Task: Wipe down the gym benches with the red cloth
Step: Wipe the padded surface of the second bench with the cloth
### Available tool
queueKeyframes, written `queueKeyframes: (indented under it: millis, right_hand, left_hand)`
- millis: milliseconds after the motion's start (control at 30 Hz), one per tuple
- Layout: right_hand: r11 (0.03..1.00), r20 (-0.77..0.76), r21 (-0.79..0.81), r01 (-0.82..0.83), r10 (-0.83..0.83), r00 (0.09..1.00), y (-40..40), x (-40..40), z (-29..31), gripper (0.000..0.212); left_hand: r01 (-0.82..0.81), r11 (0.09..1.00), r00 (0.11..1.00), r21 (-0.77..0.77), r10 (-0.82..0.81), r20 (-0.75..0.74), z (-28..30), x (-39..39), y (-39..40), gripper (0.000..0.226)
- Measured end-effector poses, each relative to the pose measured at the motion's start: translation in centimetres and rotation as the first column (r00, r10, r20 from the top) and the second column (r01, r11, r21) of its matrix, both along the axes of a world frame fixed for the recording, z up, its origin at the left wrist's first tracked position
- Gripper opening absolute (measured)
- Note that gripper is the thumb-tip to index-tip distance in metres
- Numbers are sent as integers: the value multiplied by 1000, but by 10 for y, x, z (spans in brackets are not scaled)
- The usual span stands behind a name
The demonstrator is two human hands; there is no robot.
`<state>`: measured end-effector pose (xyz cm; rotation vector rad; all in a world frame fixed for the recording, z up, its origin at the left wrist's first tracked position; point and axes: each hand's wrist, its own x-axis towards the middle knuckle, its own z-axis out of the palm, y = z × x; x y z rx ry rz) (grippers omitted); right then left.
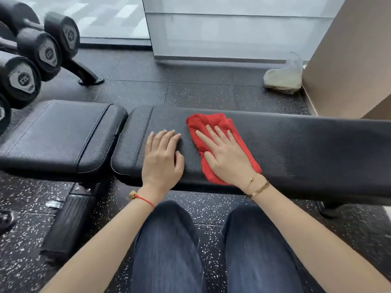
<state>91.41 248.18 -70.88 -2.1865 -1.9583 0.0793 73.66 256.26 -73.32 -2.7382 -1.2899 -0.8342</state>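
- At the far left, black dumbbells (27,58) are seen racked on a stand whose foot (88,78) rests on the speckled black floor (190,89).
- Below them, the shorter seat pad (57,136) of the counter is shown, black and grained, separated by a narrow gap from the longer pad (306,144), which stretches to the right edge.
- Under the seat pad, a dark ribbed part of the frame (67,220) is seen reaching down to the floor.
- The left hand (161,159) is laid flat on the left end of the long pad, fingers straight and slightly spread, nothing being held; a red string bracelet (146,200) is worn on that wrist.
- Just to the right, the red cloth (211,132) is spread on the top of the same pad, crumpled at its far end and reaching to the near edge.
- The right hand (225,157) is pressed palm-down on the cloth, fingers extended and splayed, not curled round it; two thin gold bracelets (257,187) are worn on that wrist.
- The two hands are kept near each other but apart, with bare pad between them.
- Below the pad, knees in dark blue jeans (169,246) are visible.
- At the upper right, a crumpled clear plastic bag (285,75) is seen on the floor beside a beige wall (349,60), with a frosted glass panel (232,28) behind.
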Motion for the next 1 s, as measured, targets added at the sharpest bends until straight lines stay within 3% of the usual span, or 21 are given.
queueKeyframes:
  millis: [100, 267, 367, 533, 667, 800, 1000]
  right_hand:
    - [992, 9, -13, 124, -124, 992, -8, 24, -1, 60]
    - [919, 46, -61, 389, -386, 921, 49, 34, 6, 59]
    - [947, 24, -60, 315, -314, 949, 57, 5, 6, 60]
    - [995, -21, -4, 102, -102, 995, 5, -23, 0, 62]
    - [982, 8, -14, 190, -190, 982, -3, 16, 0, 60]
    - [930, 32, -33, 366, -365, 930, 45, 29, 4, 59]
    - [987, 29, 1, 159, -159, 987, 33, -19, 1, 60]
  left_hand:
    - [8, 1000, 1000, 3, -8, -21, -1, -1, 0, 48]
    - [28, 1000, 999, 3, -27, -43, -1, -1, 0, 47]
    - [31, 1000, 998, -8, -31, -54, 1, 0, 0, 47]
    - [33, 999, 998, 0, -33, -47, -1, 0, 1, 48]
    - [21, 1000, 999, 2, -21, -51, -2, 0, 0, 47]
    - [-1, 1000, 999, 11, 1, -40, -2, 1, 0, 45]
    - [-21, 1000, 999, -14, 21, -35, 0, 1, 1, 44]
